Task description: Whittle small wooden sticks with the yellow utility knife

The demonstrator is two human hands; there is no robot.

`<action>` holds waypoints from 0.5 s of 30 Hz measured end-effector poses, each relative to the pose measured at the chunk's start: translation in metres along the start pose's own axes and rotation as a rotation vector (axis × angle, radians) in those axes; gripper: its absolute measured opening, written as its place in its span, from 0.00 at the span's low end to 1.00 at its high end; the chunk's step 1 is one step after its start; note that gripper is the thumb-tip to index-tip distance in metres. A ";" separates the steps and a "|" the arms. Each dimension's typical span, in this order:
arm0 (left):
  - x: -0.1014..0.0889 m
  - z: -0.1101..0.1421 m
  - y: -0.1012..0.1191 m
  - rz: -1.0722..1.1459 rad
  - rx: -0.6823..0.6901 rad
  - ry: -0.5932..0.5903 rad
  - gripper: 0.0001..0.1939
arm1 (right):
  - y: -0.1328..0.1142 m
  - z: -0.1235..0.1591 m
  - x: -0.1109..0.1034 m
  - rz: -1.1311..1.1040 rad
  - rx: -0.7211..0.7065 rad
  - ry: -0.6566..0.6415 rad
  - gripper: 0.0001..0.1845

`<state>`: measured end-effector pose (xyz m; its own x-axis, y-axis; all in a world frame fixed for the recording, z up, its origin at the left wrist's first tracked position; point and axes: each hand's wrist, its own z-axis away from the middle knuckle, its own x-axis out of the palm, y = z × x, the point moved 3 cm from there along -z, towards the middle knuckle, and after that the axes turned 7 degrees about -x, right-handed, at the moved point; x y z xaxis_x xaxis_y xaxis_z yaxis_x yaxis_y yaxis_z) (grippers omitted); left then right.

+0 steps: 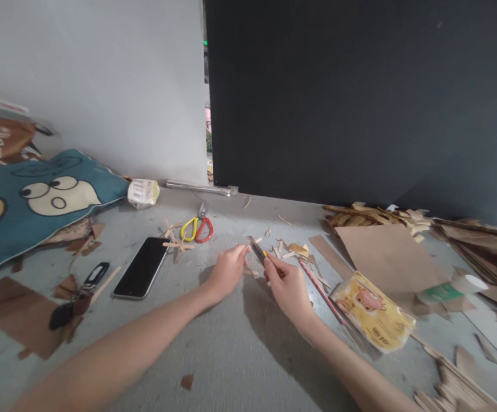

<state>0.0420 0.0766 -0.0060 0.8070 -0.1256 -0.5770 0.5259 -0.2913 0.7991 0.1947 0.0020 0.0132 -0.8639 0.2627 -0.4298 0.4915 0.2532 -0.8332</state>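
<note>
Fingers point(269, 270) of our right hand point(291, 290) are closed around a knife point(257, 249), its blade slanting up and to the left, close to our left hand point(226, 273). Our left fingers point(238, 252) are drawn together in a pinch; what they grip is too small to tell.

Just beyond and right of the knife, pale wood scraps point(289, 253) lie scattered. Beyond our left hand sit scissors point(202, 214), one handle yellow, one red, with a little heap of wooden sticks point(179, 246) beside them, at the upper right corner of a black-screened phone point(142, 268).

Between our forearms the grey tabletop point(214, 349) is open room, broken only by a small brown scrap point(187, 381). To our right, room is tighter: a red striped pencil point(322, 290) slants toward us, then a yellow packet point(374, 312), with a brown sheet point(389, 257) behind it and a green-and-white cylinder point(449, 289) at its right edge.

At far left lies a blue cushion point(70, 197), above a brown card piece point(16, 315). Along the far side, a metal rod point(199, 187) lies near the foot of a white panel point(102, 86) and a black panel point(360, 103), a narrow gap between them.
</note>
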 end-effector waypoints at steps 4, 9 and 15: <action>-0.001 0.001 0.004 0.024 -0.009 0.007 0.20 | -0.001 0.001 -0.003 0.088 -0.034 0.015 0.26; 0.000 0.002 0.004 0.002 0.026 0.012 0.18 | 0.002 0.005 -0.004 0.426 -0.242 -0.010 0.23; 0.000 0.004 0.002 -0.015 0.059 0.012 0.16 | 0.002 0.008 -0.002 0.550 -0.270 -0.059 0.23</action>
<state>0.0422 0.0721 -0.0048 0.8026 -0.1096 -0.5864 0.5216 -0.3482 0.7789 0.1968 -0.0050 0.0095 -0.4769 0.3719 -0.7964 0.8706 0.3242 -0.3700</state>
